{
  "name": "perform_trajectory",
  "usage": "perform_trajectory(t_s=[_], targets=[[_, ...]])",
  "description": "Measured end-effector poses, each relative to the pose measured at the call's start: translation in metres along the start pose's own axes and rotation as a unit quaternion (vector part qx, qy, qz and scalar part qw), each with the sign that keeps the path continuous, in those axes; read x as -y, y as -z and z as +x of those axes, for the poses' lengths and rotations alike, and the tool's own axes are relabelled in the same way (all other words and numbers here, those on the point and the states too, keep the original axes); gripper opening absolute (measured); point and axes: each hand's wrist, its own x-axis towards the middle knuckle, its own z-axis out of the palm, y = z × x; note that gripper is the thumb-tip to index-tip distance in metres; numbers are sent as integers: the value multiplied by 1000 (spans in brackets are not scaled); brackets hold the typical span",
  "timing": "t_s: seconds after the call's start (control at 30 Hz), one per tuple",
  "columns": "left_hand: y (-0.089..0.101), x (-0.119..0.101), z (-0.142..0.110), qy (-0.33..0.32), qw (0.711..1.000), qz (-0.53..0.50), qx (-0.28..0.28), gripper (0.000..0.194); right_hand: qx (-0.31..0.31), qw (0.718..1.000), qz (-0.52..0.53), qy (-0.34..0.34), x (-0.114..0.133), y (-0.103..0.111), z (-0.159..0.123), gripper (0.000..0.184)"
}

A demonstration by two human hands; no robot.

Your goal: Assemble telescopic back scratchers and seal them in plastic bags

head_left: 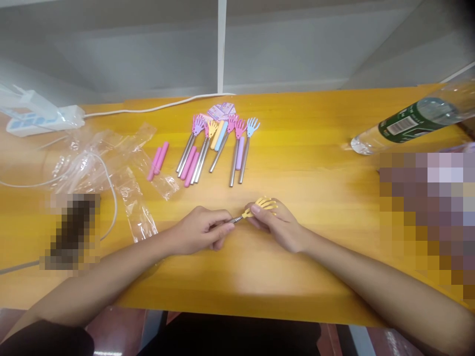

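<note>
A back scratcher with a yellow hand-shaped head point(264, 203) and a metal rod is held between my two hands, above the table. My left hand point(208, 228) is closed around the rod, hiding its far end. With thumb and fingers, my right hand point(276, 222) pinches the base of the yellow head. Farther back lie several back scratchers with metal rods, among them a light blue one point(253, 126) and a pink one point(240, 129). Loose handle sleeves lie by them: a pink pair point(158, 160), another pink pair point(191, 165), and a purple one point(241, 152).
Crumpled clear plastic bags point(137, 202) lie on the left, crossed by a white cable point(111, 183). A white power strip point(48, 121) sits at the back left. A green-labelled plastic bottle point(403, 123) lies at the right. Small purple packets point(221, 111) rest behind the scratchers.
</note>
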Motion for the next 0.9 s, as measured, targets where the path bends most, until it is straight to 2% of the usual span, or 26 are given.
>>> perform_trajectory(t_s=[0.13, 0.3, 0.43, 0.63, 0.8, 0.9], targets=[[3, 0, 0, 10, 1000, 7, -7, 41, -87, 994, 51, -36, 3, 8, 3, 65], [4, -1, 1, 20, 1000, -15, -9, 41, -192, 980, 50, -34, 3, 21, 5, 69], [4, 0, 1, 14, 1000, -22, -12, 40, -217, 975, 52, -11, -1, 29, 5, 67], [4, 1, 2, 5, 998, -54, -14, 41, -334, 937, 83, 64, 5, 63, 13, 60], [5, 1, 5, 1, 994, -112, -17, 42, -338, 933, 42, 114, 19, 80, 21, 61], [6, 2, 7, 0, 988, -151, -9, 41, -355, 922, 31, 151, 28, 87, 25, 62]])
